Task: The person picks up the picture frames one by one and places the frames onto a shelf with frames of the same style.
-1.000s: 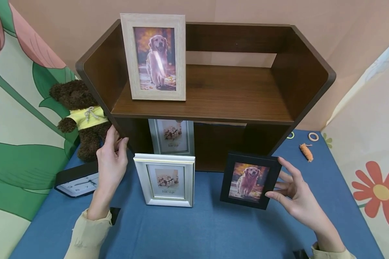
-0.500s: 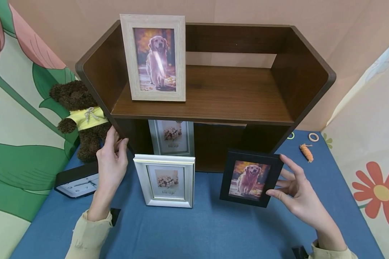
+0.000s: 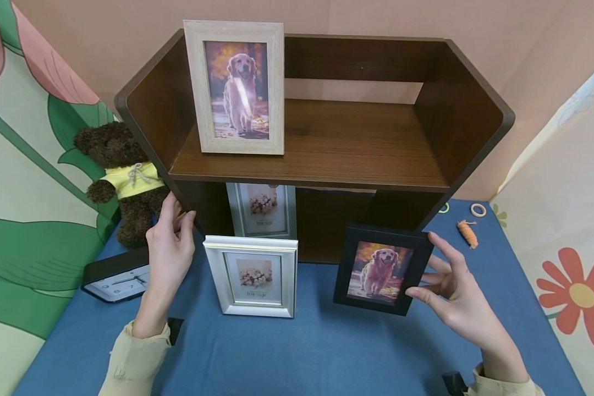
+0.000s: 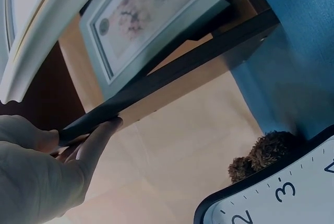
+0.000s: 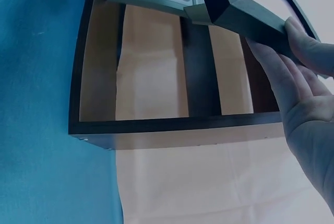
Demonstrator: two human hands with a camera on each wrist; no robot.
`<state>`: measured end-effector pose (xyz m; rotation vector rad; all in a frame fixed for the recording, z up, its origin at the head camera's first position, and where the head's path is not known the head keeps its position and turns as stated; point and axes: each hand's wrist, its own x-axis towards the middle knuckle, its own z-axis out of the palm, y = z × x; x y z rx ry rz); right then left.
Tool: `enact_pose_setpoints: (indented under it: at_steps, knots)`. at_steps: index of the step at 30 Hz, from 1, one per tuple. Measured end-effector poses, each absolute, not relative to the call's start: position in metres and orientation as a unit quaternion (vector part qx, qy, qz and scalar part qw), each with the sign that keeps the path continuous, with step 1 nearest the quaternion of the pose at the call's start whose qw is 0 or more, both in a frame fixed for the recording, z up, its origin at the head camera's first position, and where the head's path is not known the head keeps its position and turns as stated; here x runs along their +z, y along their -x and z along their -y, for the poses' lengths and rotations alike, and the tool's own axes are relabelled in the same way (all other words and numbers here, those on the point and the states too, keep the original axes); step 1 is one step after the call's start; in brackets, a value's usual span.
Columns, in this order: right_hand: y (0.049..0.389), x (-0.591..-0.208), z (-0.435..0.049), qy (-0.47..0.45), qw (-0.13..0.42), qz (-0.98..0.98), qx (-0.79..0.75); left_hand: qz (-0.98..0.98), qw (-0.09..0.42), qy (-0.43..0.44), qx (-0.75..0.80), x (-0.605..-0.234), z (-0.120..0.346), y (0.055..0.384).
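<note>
My right hand [image 3: 455,297] holds a black picture frame [image 3: 344,275] with a dog photo by its right side, thumb on the front and fingers behind. The frame is tilted in front of the lower right part of a dark brown wooden shelf [image 3: 356,137]. My left hand [image 3: 170,247] pinches the front edge of the shelf's left side panel [image 4: 172,75], thumb on one face and fingers on the other. A silver-white picture frame [image 3: 247,275] stands before the shelf. Behind it, a grey-green frame [image 3: 262,212] stands in the lower compartment, its bottom hidden.
A whitish wooden frame [image 3: 193,88] with a dog photo stands on the upper board at left. Left of the shelf are a brown teddy bear [image 3: 133,184] and a black-rimmed clock [image 3: 119,280]. Rings [image 3: 478,209] and a small orange carrot-like toy [image 3: 467,234] lie on the blue cloth at right.
The black frame in my right hand has risen slightly and shifted a little toward the shelf. My left hand stays on the side panel.
</note>
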<state>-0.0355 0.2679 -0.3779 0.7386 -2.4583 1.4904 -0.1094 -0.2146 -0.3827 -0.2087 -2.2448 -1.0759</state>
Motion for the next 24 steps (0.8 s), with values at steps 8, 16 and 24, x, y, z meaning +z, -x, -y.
enact_pose_setpoints:
  at_steps: [8, 16, 24]
  knots:
    - [0.037, -0.374, -0.267, -0.261, 0.08, 0.822, 0.499, 0.854, 0.314, 0.079, -0.408, -0.384, 0.214, 0.109]
    - [0.039, -0.366, -0.266, -0.281, 0.081, 0.812, 0.505, 0.852, 0.314, 0.077, -0.411, -0.383, 0.214, 0.109]
    - [0.041, -0.362, -0.264, -0.269, 0.095, 0.831, 0.478, 0.852, 0.323, 0.083, -0.405, -0.384, 0.214, 0.11]
